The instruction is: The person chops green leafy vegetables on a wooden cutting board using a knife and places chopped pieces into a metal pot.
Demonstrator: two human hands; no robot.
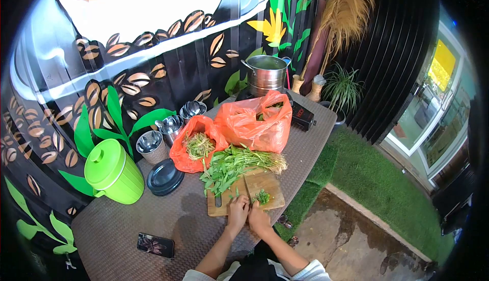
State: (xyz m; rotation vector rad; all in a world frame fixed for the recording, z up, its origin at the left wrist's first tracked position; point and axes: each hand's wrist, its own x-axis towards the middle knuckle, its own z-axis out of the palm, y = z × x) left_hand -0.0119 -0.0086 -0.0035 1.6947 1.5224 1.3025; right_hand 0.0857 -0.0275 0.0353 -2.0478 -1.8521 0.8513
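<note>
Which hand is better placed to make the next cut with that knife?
Probably the right hand: it seems to grip the knife, whose blade points away over the cutting board. The left hand sits left of it, with the chopped greens on the other side.

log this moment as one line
right hand: holding knife; left hand: beside knife; chopped greens: on cutting board; leafy bunch: partly on board; phone: on table

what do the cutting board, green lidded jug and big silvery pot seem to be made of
The tan rectangular cutting board looks like smooth wood, going by its brown tones. The bright green lidded jug seems to be lightly glossy plastic: even colour, soft highlights. The silvery cylindrical pot is probably polished stainless steel, judging by its bright reflections, though the exact metal is uncertain.
</note>
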